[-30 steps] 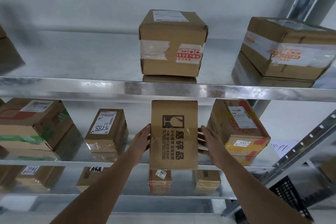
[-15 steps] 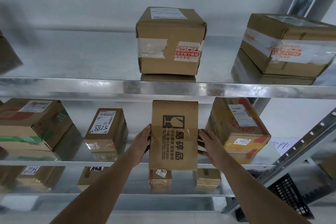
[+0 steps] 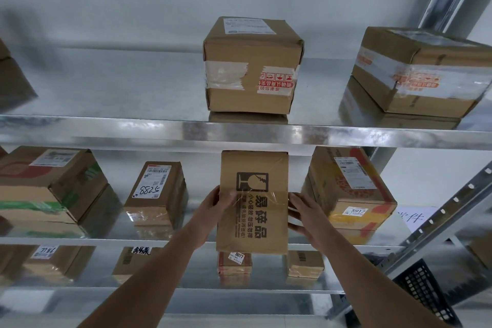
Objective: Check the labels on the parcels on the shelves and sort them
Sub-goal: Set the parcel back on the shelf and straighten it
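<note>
A tall brown parcel [image 3: 254, 202] printed with a broken-glass fragile mark stands upright at the front of the middle shelf [image 3: 111, 241]. My left hand [image 3: 217, 210] grips its left edge, thumb over the front face. My right hand [image 3: 306, 214] holds its right edge, fingers behind. No label shows on the face turned to me. To its left sits a parcel marked 5288 [image 3: 157, 192]. On its right is a yellow-printed parcel tagged 5917 [image 3: 348, 189].
The top shelf [image 3: 133, 128] carries a taped cube box [image 3: 253, 66] and a taped box [image 3: 423, 74] at right. A green-striped box [image 3: 48, 184] sits at middle left. Small parcels, one tagged 8077 [image 3: 235, 261], stand on the lower shelf. A black crate [image 3: 423, 290] sits low right.
The parcel and both hands stay almost where they were. My view has tilted slightly, so the shelves sit a little differently in the frame.
</note>
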